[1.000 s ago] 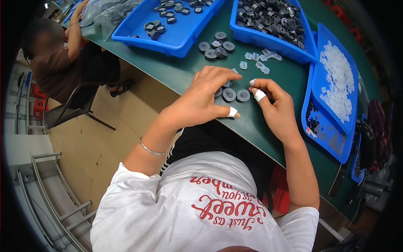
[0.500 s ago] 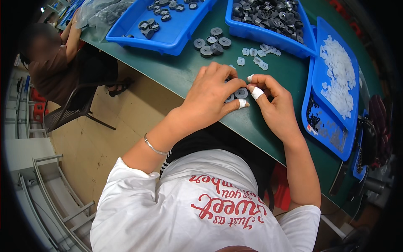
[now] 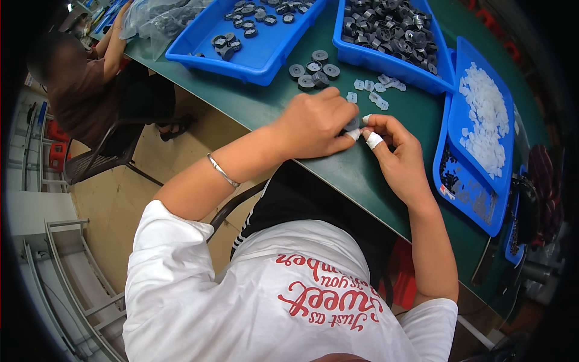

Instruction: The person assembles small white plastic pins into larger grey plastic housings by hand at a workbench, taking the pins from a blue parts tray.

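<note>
My left hand (image 3: 316, 123) is closed over the table near its front edge, and a round grey plastic part (image 3: 352, 125) shows between its thumb and curled fingers. White tape covers its thumb tip. Close on the right, my right hand (image 3: 395, 148) pinches thumb and index finger together, both taped white, right beside that part. Whatever lies in this pinch is too small to make out. Beyond the hands sit several round grey parts (image 3: 313, 70) in a loose cluster. Several small translucent white plastic pieces (image 3: 379, 99) lie to the right of them.
A blue tray (image 3: 256, 72) at the far left holds scattered round parts; another blue tray (image 3: 392, 65) is heaped with dark ones. On the right, a blue tray (image 3: 455, 130) of white pieces overlaps one with small black parts (image 3: 449, 166). A person (image 3: 78, 90) sits at left.
My left hand's fingers have curled in around the grey part, where they were spread over grey parts before. The right hand stays pinched beside it. The whole view has shifted slightly.
</note>
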Motion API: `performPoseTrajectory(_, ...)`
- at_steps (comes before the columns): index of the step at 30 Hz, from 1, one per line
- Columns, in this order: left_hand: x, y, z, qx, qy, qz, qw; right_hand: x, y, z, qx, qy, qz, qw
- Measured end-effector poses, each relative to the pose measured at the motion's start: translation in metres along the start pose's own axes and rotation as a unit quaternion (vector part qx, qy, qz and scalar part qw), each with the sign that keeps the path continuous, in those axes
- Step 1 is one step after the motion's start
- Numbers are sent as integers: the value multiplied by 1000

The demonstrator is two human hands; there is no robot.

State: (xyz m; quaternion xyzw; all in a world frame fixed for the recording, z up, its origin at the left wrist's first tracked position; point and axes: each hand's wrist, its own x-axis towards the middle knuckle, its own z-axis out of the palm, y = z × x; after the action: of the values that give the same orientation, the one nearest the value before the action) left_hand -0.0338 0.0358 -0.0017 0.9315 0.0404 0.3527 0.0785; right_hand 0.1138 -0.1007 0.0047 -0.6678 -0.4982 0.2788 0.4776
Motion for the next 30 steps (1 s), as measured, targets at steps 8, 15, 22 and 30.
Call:
performPoseTrajectory(8,16,-17,-21,-797,155,-447,374,2,-2,0,-11,-3,8,1000)
performPoseTrajectory(15,30,-19,-8,-883,249,-378,123,2,-4,0,-13,0,9,1000)
performPoseTrajectory(22,48,-18,-20,-868,309,-356,159,1,-7,-1,-24,-4,9,1000)
performPoseTrajectory(30,44,-57,-54,-868,247,-361,235,0,-5,-2,-6,-12,8,1000)
